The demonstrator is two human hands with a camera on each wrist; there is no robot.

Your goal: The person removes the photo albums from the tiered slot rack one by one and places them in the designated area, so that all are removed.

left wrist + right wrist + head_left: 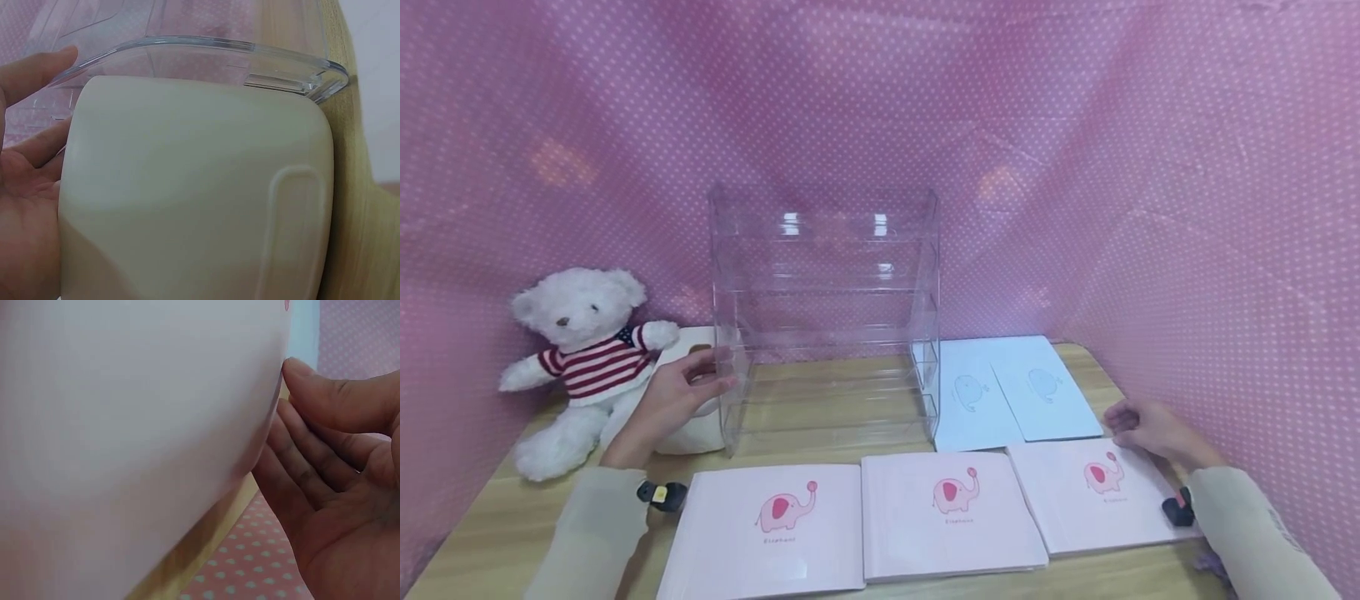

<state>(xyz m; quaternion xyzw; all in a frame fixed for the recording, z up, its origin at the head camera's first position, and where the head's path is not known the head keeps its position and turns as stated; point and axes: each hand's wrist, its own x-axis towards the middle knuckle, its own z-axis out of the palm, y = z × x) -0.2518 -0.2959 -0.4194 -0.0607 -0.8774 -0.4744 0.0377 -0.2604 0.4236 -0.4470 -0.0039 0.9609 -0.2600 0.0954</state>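
Observation:
A clear tiered display rack (826, 290) stands upright on the table. My left hand (673, 396) is at its left side, thumb by the rack's edge, fingers loosely bent. Beside that hand is a rounded cream-coloured object (200, 181), which hides part of the fingers in the left wrist view; its kind is unclear. My right hand (1161, 429) is by the far right corner of the right pink elephant-cover booklet (1060, 500). Its fingers are relaxed, their tips partly behind the booklet's edge in the right wrist view; contact is unclear.
Two more pink elephant booklets, the middle one (910, 533) and the left one (722, 533), lie along the front. Light-blue whale-cover booklets (1060, 417) lie right of the rack. A white teddy bear (587, 317) sits left. Pink dotted cloth (1037, 167) surrounds the table.

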